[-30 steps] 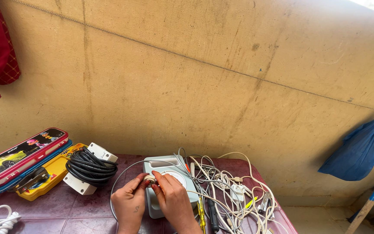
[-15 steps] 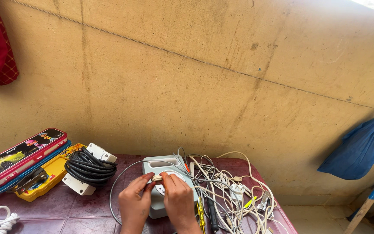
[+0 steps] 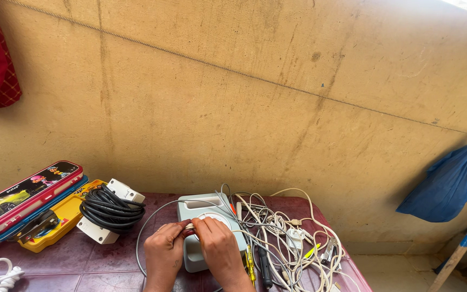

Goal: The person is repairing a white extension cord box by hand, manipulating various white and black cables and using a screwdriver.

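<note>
On the near desk (image 3: 98, 259), both hands, left hand (image 3: 163, 254) and right hand (image 3: 217, 250), pinch a thin wire (image 3: 189, 226) over the pale-green device (image 3: 212, 227); grip should remain close and steady, clear of the cable tangle (image 3: 287, 238) at right.

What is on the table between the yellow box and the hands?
In the head view, a coil of black cable wound on a white block lies between the yellow box and the left hand, with bare maroon table around it.
</note>
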